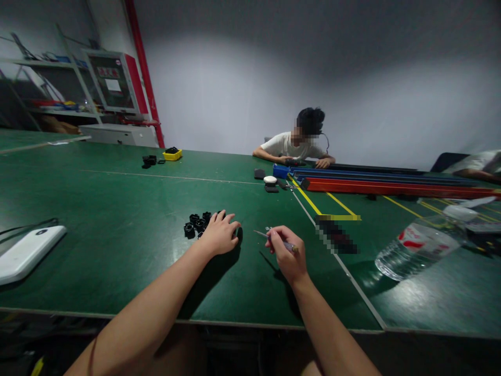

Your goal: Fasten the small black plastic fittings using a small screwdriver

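Note:
My left hand (221, 233) rests palm down on the green table (117, 250), fingers curled over something small that I cannot make out. Several small black plastic parts (197, 223) lie in a cluster just left of its fingers. My right hand (287, 253) is closed in a pinch on a thin metal tool (270, 237), held like a pen with its tip pointing left, a short way above the table. The two hands are a hand's width apart.
A white device with a cable (27, 250) lies at the left. A plastic water bottle (422, 245) lies at the right. Long blue and red rails (391, 185) lie at the far side, where a person in a white shirt (297, 146) sits. A yellow tray (173, 154) stands far off.

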A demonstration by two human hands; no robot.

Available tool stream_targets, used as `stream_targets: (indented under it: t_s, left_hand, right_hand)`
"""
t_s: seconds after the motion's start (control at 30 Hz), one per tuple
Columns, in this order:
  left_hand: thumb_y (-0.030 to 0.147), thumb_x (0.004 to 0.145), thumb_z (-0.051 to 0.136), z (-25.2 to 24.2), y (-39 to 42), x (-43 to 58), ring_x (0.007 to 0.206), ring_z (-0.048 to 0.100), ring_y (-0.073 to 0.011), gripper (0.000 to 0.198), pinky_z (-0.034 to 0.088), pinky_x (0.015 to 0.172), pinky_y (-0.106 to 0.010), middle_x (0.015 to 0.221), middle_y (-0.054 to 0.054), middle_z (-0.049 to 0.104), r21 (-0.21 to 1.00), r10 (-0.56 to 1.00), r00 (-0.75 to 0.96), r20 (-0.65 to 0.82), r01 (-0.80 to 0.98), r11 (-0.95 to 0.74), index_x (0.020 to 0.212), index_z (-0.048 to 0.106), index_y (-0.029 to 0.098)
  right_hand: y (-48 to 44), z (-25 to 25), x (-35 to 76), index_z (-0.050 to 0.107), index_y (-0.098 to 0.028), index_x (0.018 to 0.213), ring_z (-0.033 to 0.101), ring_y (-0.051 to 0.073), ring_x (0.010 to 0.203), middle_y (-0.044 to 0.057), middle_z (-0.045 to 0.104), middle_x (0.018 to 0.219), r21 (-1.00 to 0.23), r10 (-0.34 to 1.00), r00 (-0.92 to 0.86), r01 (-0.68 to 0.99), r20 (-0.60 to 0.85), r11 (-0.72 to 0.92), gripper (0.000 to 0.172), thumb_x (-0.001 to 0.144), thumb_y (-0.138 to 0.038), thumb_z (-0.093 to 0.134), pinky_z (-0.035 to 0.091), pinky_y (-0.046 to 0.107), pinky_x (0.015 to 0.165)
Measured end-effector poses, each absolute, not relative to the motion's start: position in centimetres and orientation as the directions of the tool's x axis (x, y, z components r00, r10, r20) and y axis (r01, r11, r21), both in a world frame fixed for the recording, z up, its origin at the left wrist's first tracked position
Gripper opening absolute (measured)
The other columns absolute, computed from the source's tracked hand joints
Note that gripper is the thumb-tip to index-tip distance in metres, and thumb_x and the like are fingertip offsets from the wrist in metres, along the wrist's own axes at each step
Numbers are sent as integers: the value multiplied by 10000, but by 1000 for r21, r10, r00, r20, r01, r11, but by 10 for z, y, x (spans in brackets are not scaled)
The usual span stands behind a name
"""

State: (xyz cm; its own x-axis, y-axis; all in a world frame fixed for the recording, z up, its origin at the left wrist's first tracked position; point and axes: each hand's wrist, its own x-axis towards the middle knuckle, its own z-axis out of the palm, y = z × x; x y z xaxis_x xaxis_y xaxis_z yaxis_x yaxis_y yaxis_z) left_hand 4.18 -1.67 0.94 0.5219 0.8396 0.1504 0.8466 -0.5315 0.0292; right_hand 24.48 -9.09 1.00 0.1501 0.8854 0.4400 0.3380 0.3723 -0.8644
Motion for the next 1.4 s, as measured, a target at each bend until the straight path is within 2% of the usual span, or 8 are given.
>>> stream_targets:
  t_s: [0.2,0.4,0.5,0.57,0.67,0.8,1.13,1.4]
  left_hand:
    - [498,939,471,13,-14,39,1400,345,-392,454,280,1128,-574,1465,-115,504,87,831,486,271,848,-523,1275,632,239]
    - [291,945,440,37,8,6,1133,516,-296,347,435,982,-432,1248,-114,629,93,869,288,401,931,-352,1190,665,195]
    - [226,900,451,44,22,-20,1084,533,-308,336,457,922,-421,1196,-124,636,36,909,206,363,971,-235,1142,683,200]
    - [272,905,445,44,30,-36,1058,566,-304,327,467,904,-408,1160,-122,638,24,943,188,276,979,-203,1115,689,211]
    - [468,944,382,35,37,-55,1014,618,-294,444,485,881,-398,1155,-144,624,87,979,148,137,983,-161,1133,679,198]
    - [532,958,292,22,40,-65,1036,623,-272,550,479,904,-364,1125,-135,645,159,977,208,57,964,-214,1165,674,197]
    - [496,964,241,19,41,-61,995,596,-281,573,463,890,-362,883,-132,675,172,946,309,99,931,-322,884,716,186]
    - [485,936,414,27,31,-60,956,609,-250,401,479,899,-368,1040,-118,590,242,950,124,285,950,-196,981,677,185]
  right_hand:
    - [-91,10,245,652,-181,792,560,147,537,9,635,627,-870,886,156,324,437,372,249,909,-375,549,427,254,523]
    - [-90,10,245,658,-177,804,563,147,540,11,638,631,-877,886,165,305,432,371,251,908,-378,551,427,252,515]
    - [-90,10,244,660,-177,803,567,146,543,11,638,633,-876,885,161,301,436,377,249,909,-374,549,429,250,514]
    - [-90,10,244,662,-177,809,568,146,542,11,639,632,-876,884,162,297,439,381,246,909,-371,549,431,250,514]
    - [-90,11,245,662,-176,811,568,146,540,11,639,630,-878,883,172,297,437,376,241,907,-368,551,431,249,512]
    - [-90,12,246,656,-177,802,560,143,534,10,636,626,-880,887,172,299,429,368,241,904,-370,554,433,250,515]
    - [-92,12,247,654,-179,800,569,151,548,16,642,635,-886,894,174,303,413,350,240,897,-379,565,435,254,512]
    - [-92,13,248,652,-175,807,563,148,546,13,636,640,-884,882,211,312,422,348,251,901,-388,556,438,257,523]
